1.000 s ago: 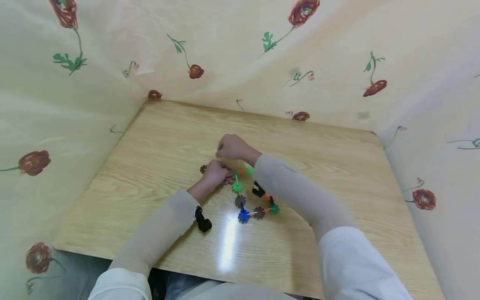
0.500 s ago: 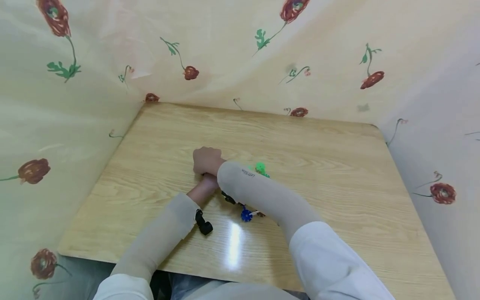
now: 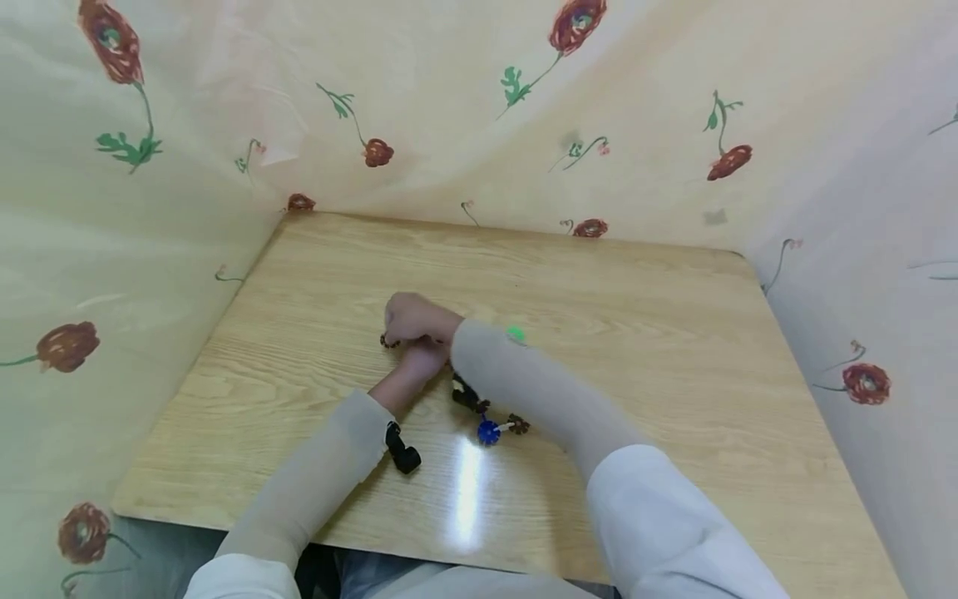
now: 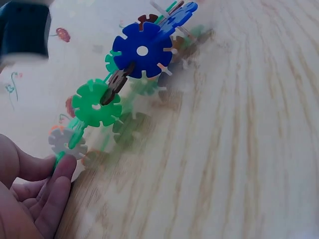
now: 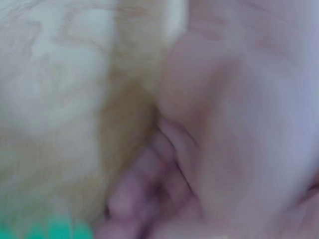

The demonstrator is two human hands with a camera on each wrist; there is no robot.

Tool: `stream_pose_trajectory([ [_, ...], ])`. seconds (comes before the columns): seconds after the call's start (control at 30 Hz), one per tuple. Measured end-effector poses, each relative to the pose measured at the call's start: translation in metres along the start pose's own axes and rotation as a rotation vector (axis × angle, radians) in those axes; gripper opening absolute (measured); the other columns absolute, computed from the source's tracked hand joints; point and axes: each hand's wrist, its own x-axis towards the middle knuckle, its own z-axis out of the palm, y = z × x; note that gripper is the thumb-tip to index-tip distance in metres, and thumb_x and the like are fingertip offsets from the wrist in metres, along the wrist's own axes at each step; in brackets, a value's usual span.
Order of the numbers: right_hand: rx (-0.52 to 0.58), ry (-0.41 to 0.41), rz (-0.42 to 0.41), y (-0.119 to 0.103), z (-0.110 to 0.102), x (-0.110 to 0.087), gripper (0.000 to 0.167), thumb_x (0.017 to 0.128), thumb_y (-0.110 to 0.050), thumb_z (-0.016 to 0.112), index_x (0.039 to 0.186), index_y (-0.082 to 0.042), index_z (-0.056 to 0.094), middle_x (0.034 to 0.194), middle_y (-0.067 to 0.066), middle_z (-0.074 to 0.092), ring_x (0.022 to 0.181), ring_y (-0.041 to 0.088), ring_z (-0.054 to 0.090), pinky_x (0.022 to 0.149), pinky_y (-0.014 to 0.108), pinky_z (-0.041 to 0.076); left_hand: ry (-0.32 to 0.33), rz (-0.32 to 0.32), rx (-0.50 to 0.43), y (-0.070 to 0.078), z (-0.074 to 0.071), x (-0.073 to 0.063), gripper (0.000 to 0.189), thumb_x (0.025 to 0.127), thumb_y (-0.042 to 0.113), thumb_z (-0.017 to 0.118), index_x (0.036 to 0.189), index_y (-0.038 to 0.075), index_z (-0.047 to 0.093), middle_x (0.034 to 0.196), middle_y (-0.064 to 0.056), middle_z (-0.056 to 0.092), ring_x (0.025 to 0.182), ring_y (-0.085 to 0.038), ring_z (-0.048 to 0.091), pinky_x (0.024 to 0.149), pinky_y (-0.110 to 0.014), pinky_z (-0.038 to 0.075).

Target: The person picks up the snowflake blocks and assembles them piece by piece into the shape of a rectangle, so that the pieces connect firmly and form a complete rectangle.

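Observation:
A chain of notched plastic snowflake discs, with a blue disc [image 4: 142, 51] and a green disc [image 4: 96, 103] in it, runs up from my left hand [image 3: 423, 358]. In the left wrist view, thumb and fingers pinch a green disc [image 4: 59, 160] edge-on beside a whitish disc [image 4: 68, 143]. My right hand [image 3: 419, 318] crosses over the left one, fingers curled at a brown disc [image 3: 387, 341] that peeks out beneath them. They seem to grip it, though the blurred right wrist view hides the fingertips. The right sleeve covers part of the chain.
The chain lies on a wood-grain table [image 3: 636, 349], with a blue disc and a brown disc [image 3: 518, 424] nearest the body. Flower-printed sheeting [image 3: 419, 91] hangs at the back and sides. A black camera [image 3: 404, 453] sits on the left wrist.
My right hand has moved left and toward the body, from beyond the left hand to over it at the brown disc. The left hand keeps its hold in about the same place.

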Motion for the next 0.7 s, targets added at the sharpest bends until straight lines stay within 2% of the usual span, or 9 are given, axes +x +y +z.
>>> stream_pose_trajectory([
  [0.03,0.099,0.045,-0.023,0.007,-0.006,-0.007,0.024,0.094,-0.011,0.068,0.071,-0.008,0.061,0.063,-0.002,0.057,0.059,0.014,0.051,0.059,0.025,0.047,-0.052,-0.047,-0.134,0.022,-0.009,-0.016,0.031,0.098,0.019,0.066,0.100,-0.012,0.063,0.079,-0.018,0.064,0.065,-0.022,0.063,0.057,-0.034,0.057],
  [0.07,0.208,0.090,-0.034,0.015,-0.014,-0.016,0.016,0.095,-0.011,0.068,0.081,-0.004,0.067,0.071,-0.001,0.065,0.067,0.016,0.059,0.066,0.028,0.053,-0.135,-0.060,-0.211,0.056,-0.024,-0.042,0.028,0.097,0.007,0.065,0.110,-0.017,0.059,0.087,-0.024,0.066,0.072,-0.026,0.067,0.064,-0.035,0.060],
  [0.1,0.336,0.136,-0.038,0.024,-0.020,-0.025,0.010,0.096,-0.010,0.068,0.092,-0.001,0.071,0.081,0.002,0.070,0.076,0.021,0.065,0.074,0.034,0.057,-0.163,-0.090,-0.325,0.071,-0.031,-0.055,0.022,0.095,-0.001,0.064,0.109,-0.017,0.061,0.088,-0.024,0.069,0.070,-0.025,0.070,0.061,-0.033,0.060],
  [0.13,0.413,0.163,-0.044,0.034,-0.027,-0.034,0.013,0.097,-0.009,0.066,0.102,0.002,0.072,0.088,0.006,0.073,0.085,0.027,0.067,0.081,0.041,0.057,-0.185,-0.124,-0.368,0.084,-0.038,-0.066,0.019,0.095,-0.004,0.063,0.107,-0.018,0.063,0.086,-0.025,0.070,0.067,-0.026,0.071,0.061,-0.031,0.061],
  [0.23,0.548,0.220,0.004,0.068,-0.040,-0.060,0.023,0.100,-0.007,0.063,0.119,0.005,0.069,0.100,0.012,0.073,0.099,0.039,0.066,0.090,0.055,0.054,-0.209,-0.195,-0.340,0.109,-0.055,-0.085,0.020,0.098,-0.003,0.060,0.112,-0.017,0.063,0.091,-0.025,0.071,0.069,-0.021,0.071,0.066,-0.028,0.061],
  [0.3,0.574,0.243,0.062,0.089,-0.042,-0.077,0.024,0.100,-0.007,0.062,0.120,0.005,0.069,0.101,0.014,0.073,0.098,0.040,0.066,0.086,0.055,0.054,-0.215,-0.216,-0.326,0.111,-0.059,-0.087,0.021,0.099,-0.002,0.060,0.114,-0.016,0.063,0.093,-0.024,0.071,0.072,-0.021,0.071,0.068,-0.027,0.061],
  [0.43,0.528,0.282,0.157,0.118,-0.038,-0.102,0.017,0.100,-0.008,0.064,0.113,0.001,0.070,0.097,0.012,0.072,0.088,0.032,0.069,0.076,0.045,0.057,-0.239,-0.217,-0.328,0.096,-0.055,-0.077,0.023,0.100,0.001,0.060,0.117,-0.013,0.064,0.097,-0.021,0.072,0.075,-0.019,0.072,0.067,-0.024,0.060],
  [0.53,0.442,0.310,0.138,0.128,-0.032,-0.115,0.010,0.098,-0.006,0.066,0.106,-0.001,0.069,0.095,0.010,0.071,0.086,0.028,0.069,0.075,0.042,0.057,-0.250,-0.217,-0.335,0.089,-0.050,-0.070,0.023,0.100,0.003,0.061,0.118,-0.011,0.065,0.098,-0.019,0.072,0.075,-0.017,0.072,0.067,-0.023,0.060],
  [0.7,0.231,0.353,0.035,0.133,-0.024,-0.125,0.004,0.095,-0.002,0.070,0.096,-0.006,0.070,0.091,0.006,0.071,0.085,0.022,0.066,0.075,0.037,0.055,-0.248,-0.219,-0.340,0.086,-0.044,-0.064,0.020,0.101,0.003,0.060,0.115,-0.009,0.066,0.094,-0.019,0.073,0.072,-0.016,0.071,0.065,-0.024,0.060],
])
